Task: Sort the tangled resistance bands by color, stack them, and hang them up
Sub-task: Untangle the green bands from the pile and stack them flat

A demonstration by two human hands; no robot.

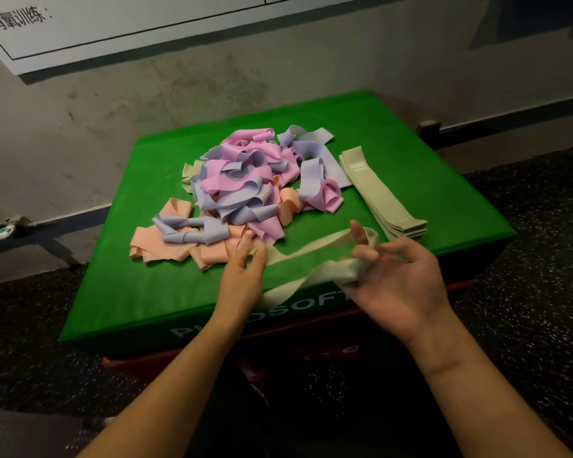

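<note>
A pale green band (pixel 315 259) is held between both hands above the near edge of a green padded box (pixel 119 292), which stands on a dark speckled floor (pixel 543 226). The right hand (pixel 401 285) is turned palm up, its fingers curled round one end of the band, which is looped over them. The left hand (pixel 242 276) is seen from the back; the other end of the band is pinched at its fingertips, just beside the near edge of the tangle.

On the box top a tangled heap of bands (pixel 248 186) is seen: pink, lilac and peach strips twisted through one another, with a bit of pale green showing at its left edge. To the right of the heap, apart from it, a flat stack of pale green bands (pixel 377 193) is laid lengthwise. White lettering is printed on the box's front face, partly hidden by the arms. A whiteboard (pixel 113 21) is mounted on the wall behind.
</note>
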